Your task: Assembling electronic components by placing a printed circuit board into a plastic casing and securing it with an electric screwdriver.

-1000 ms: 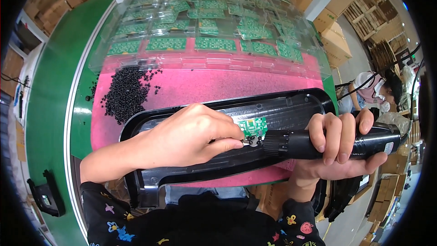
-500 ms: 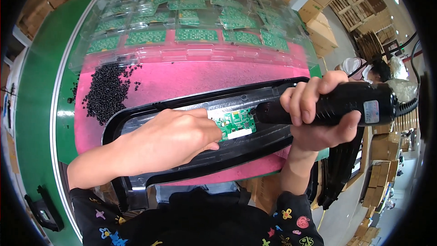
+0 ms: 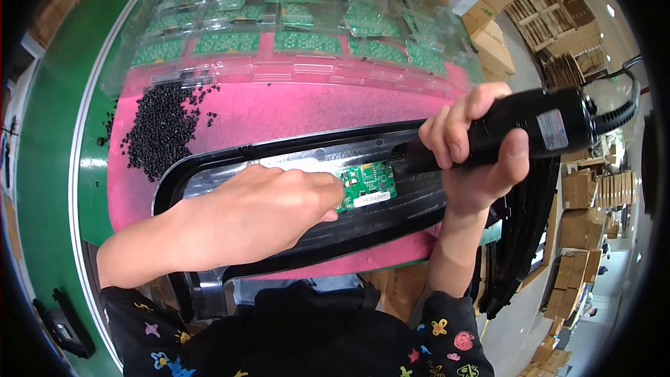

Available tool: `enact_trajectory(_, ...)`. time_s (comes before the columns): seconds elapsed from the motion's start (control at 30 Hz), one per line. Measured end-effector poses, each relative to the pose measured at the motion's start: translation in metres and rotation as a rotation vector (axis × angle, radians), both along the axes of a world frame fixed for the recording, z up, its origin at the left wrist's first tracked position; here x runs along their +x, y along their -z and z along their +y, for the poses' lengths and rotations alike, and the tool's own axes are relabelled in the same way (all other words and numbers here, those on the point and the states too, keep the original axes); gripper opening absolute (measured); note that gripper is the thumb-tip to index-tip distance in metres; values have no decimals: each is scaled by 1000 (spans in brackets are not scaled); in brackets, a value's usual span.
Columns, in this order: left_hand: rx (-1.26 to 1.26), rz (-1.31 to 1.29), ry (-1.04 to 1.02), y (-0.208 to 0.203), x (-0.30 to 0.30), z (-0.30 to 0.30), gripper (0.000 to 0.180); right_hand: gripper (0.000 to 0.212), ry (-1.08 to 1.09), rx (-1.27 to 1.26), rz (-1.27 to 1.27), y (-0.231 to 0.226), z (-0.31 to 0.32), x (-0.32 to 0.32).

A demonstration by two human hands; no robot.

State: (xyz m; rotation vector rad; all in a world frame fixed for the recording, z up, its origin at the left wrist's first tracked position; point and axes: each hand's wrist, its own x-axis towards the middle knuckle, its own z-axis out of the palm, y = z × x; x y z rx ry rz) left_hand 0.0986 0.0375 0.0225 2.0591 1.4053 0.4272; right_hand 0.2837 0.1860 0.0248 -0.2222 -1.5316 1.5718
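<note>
A long black plastic housing lies across the pink mat, its hollow side up. Inside it sits a green circuit board with a white label strip. My left hand is closed, fingertips pressed together at the board's left end; its thumb and fingers hide that end. My right hand is wrapped round a black corded electric screwdriver, held nearly level with its nose pointing left. The screwdriver's front end is by the board's right edge; whether its bit touches anything is too dark to tell.
A heap of small black screw-like pieces lies left on the pink mat. Clear plastic trays with several green boards stand at the far side. Black housings hang or stack at the right, near cardboard boxes.
The screwdriver's rear end has risen and moved slightly left, and the right thumb stands more upright. My left hand keeps its place at the board. The whole view has shifted a little.
</note>
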Motion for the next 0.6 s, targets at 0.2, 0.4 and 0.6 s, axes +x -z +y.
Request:
enact_trajectory(0.2,18,13,18,0,-4,-1,22,54,-3,38,-109,0,0,-7)
enact_trajectory(0.4,-8,26,0,1,-2,-1,18,54,-19,-5,39,6,-4,-2)
enact_trajectory(0.6,213,48,-33,7,0,3,13,51,-199,-236,478,-6,-17,16)
